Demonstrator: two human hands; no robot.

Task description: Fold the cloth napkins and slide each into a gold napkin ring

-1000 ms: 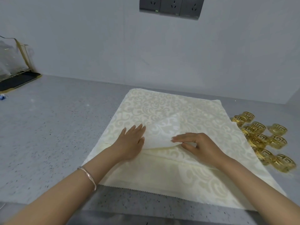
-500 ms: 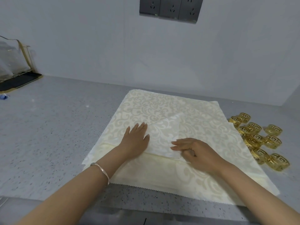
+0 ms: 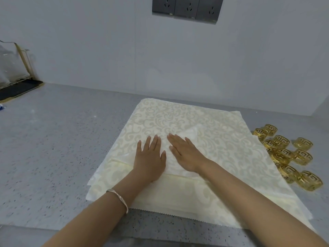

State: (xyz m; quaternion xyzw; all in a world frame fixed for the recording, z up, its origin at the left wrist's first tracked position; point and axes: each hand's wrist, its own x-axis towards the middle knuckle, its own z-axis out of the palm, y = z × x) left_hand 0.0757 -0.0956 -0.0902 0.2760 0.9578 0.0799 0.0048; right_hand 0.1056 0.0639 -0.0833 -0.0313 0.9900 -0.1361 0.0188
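Where the desk (image 3: 53, 148) meets the wall on the far left, a black mat (image 3: 19, 90) lies. Cream napkins (image 3: 222, 139) lie flat in a pile on the desk. The left hand (image 3: 150, 157) presses on the top one's folded flap (image 3: 191, 133), fingers straight and close, thumb out. The right hand (image 3: 187, 155) presses just beside it, fingers straight too. Gold rings (image 3: 284, 154) sit right of the pile.

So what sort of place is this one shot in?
Probably a kitchen counter: grey speckled worktop, a row of wall sockets above, what looks like a dish rack far left.
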